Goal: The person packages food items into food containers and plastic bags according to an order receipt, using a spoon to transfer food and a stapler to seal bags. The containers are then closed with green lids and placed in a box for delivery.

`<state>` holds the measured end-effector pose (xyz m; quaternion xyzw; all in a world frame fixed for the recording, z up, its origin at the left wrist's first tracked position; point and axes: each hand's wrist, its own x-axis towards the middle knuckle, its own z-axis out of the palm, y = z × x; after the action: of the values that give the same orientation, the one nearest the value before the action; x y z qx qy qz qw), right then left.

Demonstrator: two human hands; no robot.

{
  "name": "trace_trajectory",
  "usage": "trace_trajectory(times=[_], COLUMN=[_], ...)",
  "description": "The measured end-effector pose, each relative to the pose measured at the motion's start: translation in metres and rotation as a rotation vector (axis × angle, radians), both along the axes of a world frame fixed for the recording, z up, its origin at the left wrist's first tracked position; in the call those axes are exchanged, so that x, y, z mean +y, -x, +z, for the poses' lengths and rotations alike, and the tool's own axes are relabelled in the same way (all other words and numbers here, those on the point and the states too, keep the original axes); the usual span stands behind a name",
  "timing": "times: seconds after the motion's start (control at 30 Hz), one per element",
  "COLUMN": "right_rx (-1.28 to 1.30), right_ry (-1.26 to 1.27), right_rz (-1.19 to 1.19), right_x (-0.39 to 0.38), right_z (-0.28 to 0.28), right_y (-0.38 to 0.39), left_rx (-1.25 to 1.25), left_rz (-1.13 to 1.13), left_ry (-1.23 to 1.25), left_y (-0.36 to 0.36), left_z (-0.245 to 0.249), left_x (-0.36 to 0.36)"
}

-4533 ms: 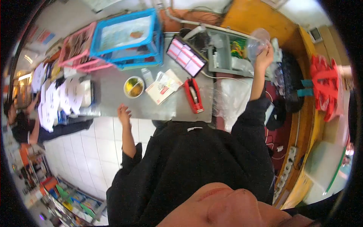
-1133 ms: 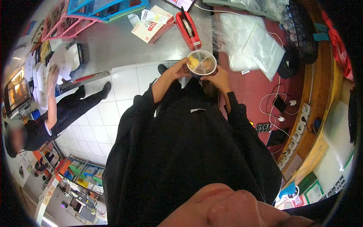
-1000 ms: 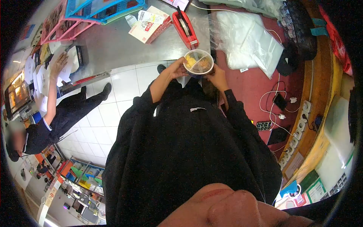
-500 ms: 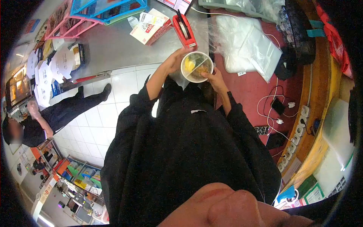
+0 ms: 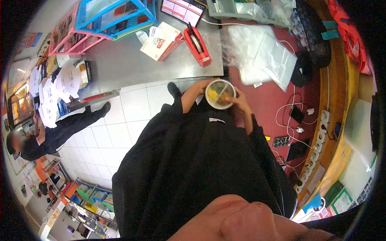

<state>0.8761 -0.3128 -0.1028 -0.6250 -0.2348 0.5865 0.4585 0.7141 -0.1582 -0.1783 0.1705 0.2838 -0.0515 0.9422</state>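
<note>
A round white food bowl (image 5: 210, 104) is held in front of my waist, its inside split by a straight divider. Yellow food (image 5: 212, 94) shows on one side, and darker brown-green food lies on the other. My left hand (image 5: 196, 91) wraps the bowl's left side, with its fingertips partly hidden behind the rim. On the right side, my right hand (image 5: 242, 101) grips the bowl, one finger reaching over the rim. Just beyond the bowl, a red tape dispenser (image 5: 198, 47) stands at the edge of the metal counter (image 5: 120, 60).
A red-and-white box (image 5: 161, 41), a tablet screen (image 5: 183, 11) and blue baskets (image 5: 114, 18) are on the counter. Plastic bags (image 5: 263, 56) lie on the red surface (image 5: 257, 120), with cables and a power strip (image 5: 319, 138) at right. Another person (image 5: 48, 134) stands at left.
Both hands have drawn the bowl back from the counter edge, towards my body and slightly right. The person at left has shifted and moved an arm towards the shelf.
</note>
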Motion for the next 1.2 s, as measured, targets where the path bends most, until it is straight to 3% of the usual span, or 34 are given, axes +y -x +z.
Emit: trace_trajectory(times=[0.07, 0.17, 0.27, 0.33, 0.4, 0.43, 0.47, 0.5, 0.53, 0.57, 0.63, 0.7, 0.73, 0.8, 0.83, 0.87, 0.9, 0.97, 1.0, 1.03, 1.1, 1.13, 1.17, 1.2], right_rx=[0.096, 0.208, 0.375, 0.399, 0.387, 0.447, 0.500, 0.462, 0.350, 0.207, 0.131, 0.241, 0.357, 0.251, -0.097, -0.442, -0.540, -0.492, -0.434, -0.176, -0.461, -0.531, -0.719, -0.704], right_ry=[-0.007, -0.095, -0.135, -0.177, -0.171, -0.104, -0.070, -0.011, -0.045, 0.032, 0.198, 0.195, 0.185, 0.159, 0.016, -0.117, 0.003, 0.160, 0.289, 0.052, 0.076, 0.079, -0.153, 0.020], right_rz=[0.049, 0.061, -0.004, 0.056, 0.173, 0.219, 0.249, 0.281, 0.286, 0.270, 0.088, -0.012, -0.121, -0.093, 0.063, 0.220, 0.285, 0.337, 0.407, 0.372, 0.369, 0.161, -0.008, -0.136], right_x=[-0.001, 0.022, 0.065, 0.094, 0.121, 0.136, 0.152, 0.163, 0.173, 0.188, 0.214, 0.240, 0.250, 0.264, 0.268, 0.266, 0.271, 0.261, 0.253, 0.232, 0.212, 0.205, 0.198, 0.193], right_z=[0.040, 0.056, 0.088, 0.090, 0.104, 0.110, 0.100, 0.072, 0.034, 0.037, 0.010, -0.005, -0.014, -0.041, -0.062, -0.072, -0.045, -0.032, -0.027, -0.043, -0.005, 0.019, 0.023, 0.035], right_y=[0.000, 0.014, 0.051, 0.072, 0.105, 0.126, 0.150, 0.175, 0.204, 0.230, 0.284, 0.312, 0.320, 0.325, 0.322, 0.318, 0.315, 0.300, 0.288, 0.265, 0.212, 0.189, 0.160, 0.134], left_rx=[0.065, -0.180, 0.000, -0.142, 0.300, 0.629, 0.760, 0.874, 0.838, 0.800, 0.697, 1.036, 1.031, 1.282, 1.232, 1.208, 1.192, 1.068, 1.008, 0.948, 0.885, 0.793, 0.699, 0.626], left_rz=[-0.029, 0.007, 0.185, 0.309, 0.278, 0.404, 0.753, 0.952, 0.941, 0.926, 0.773, 0.304, 0.315, 0.060, 0.139, 0.133, 0.085, 0.062, 0.115, 0.178, 0.486, 0.569, 0.635, 0.767], left_ry=[0.146, 0.116, 0.034, -0.274, -0.726, -0.982, -0.957, -1.061, -1.170, -1.273, -1.218, -1.428, -1.420, -1.646, -1.788, -1.779, -1.745, -1.658, -1.745, -1.828, -1.421, -1.214, -1.006, -0.952], left_y=[0.004, 0.024, 0.073, 0.141, 0.215, 0.248, 0.273, 0.298, 0.303, 0.306, 0.291, 0.261, 0.252, 0.234, 0.231, 0.225, 0.219, 0.219, 0.227, 0.237, 0.260, 0.275, 0.285, 0.287], left_z=[0.026, 0.038, 0.140, 0.106, 0.110, 0.094, 0.083, 0.056, 0.056, 0.053, 0.016, 0.028, 0.022, 0.009, -0.002, -0.005, -0.009, -0.012, -0.021, -0.025, -0.011, 0.011, 0.038, 0.054], left_x=[-0.007, 0.012, 0.013, 0.032, 0.079, 0.099, 0.123, 0.156, 0.189, 0.219, 0.279, 0.314, 0.323, 0.333, 0.334, 0.338, 0.342, 0.348, 0.349, 0.350, 0.344, 0.339, 0.325, 0.304])
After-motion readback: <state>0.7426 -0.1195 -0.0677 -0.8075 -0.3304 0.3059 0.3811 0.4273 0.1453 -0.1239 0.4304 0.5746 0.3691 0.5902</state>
